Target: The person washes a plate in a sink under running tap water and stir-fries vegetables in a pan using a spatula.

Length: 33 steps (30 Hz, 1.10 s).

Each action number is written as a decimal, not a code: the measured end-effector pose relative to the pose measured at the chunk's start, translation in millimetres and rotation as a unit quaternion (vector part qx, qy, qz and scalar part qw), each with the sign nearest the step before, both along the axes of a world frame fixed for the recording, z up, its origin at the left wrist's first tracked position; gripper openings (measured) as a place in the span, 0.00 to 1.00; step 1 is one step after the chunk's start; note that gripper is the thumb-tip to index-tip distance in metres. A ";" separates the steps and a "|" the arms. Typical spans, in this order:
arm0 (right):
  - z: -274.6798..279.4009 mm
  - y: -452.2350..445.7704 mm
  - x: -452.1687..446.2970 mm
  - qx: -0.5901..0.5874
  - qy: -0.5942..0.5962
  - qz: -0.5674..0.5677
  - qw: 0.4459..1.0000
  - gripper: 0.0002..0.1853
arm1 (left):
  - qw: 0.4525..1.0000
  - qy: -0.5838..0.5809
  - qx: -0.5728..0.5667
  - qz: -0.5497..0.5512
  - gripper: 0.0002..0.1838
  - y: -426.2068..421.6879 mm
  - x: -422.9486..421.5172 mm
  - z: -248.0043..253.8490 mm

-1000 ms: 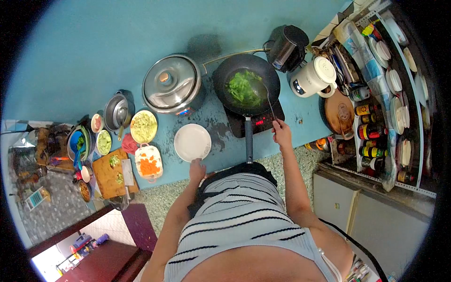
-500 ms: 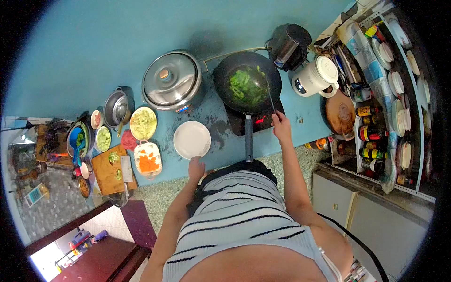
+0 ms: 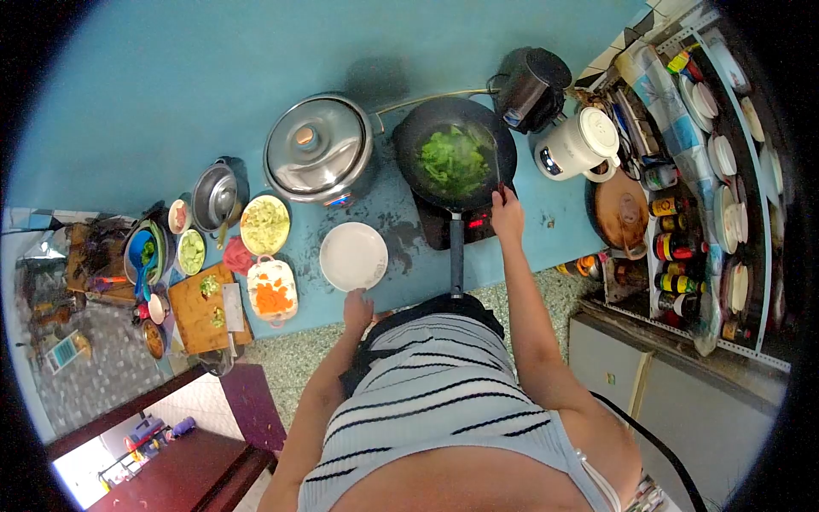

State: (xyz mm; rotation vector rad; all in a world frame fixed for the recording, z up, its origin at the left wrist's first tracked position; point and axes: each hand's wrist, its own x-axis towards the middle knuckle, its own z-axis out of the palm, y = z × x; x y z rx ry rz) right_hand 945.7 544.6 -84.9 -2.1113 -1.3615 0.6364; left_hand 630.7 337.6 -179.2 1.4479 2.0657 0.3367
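In the head view, my right hand (image 3: 507, 213) is closed around the thin handle of a long metal cooking utensil (image 3: 498, 173). The utensil slants into a black wok (image 3: 409, 175), where its head is hard to make out among chopped leafy greens (image 3: 452, 158). The wok rests on an induction cooker (image 3: 433, 229) with lit red digits, and its dark handle points towards me. My left hand (image 3: 358, 309) is at the counter's front edge, just below the rim of a white plate (image 3: 353, 256) with no food on it. Its fingers look loosely extended; whether they touch the rim is unclear.
A lidded steel pot (image 3: 316, 154) stands left of the wok. A dark kettle (image 3: 536, 85) and a white electric pot (image 3: 573, 147) are at its right. Further left are a carrot dish (image 3: 275, 299), a cabbage bowl (image 3: 265, 224), and a cutting board (image 3: 192, 316) with a cleaver (image 3: 232, 307).
My right hand has shifted slightly up with the utensil, whose handle now stands steeper at the wok's right side. The greens have been moved about. My left hand stays near the plate.
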 end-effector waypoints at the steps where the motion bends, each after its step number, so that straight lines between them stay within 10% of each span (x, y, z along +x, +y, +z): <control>1: 1.3 5.0 -3.0 0.000 0.000 0.000 1.000 0.20 | 1.000 0.004 -0.006 -0.003 0.17 -1.0 -1.1 -0.1; 17: 9.8 -24.9 -24.0 0.030 -0.063 0.209 0.975 0.19 | 1.000 0.012 -0.006 -0.021 0.17 -9.8 -13.7 -5.4; 33: 76.5 -49.4 29.5 -0.135 -0.014 0.153 0.979 0.19 | 0.999 -0.008 0.016 -0.045 0.17 3.5 -11.4 -3.2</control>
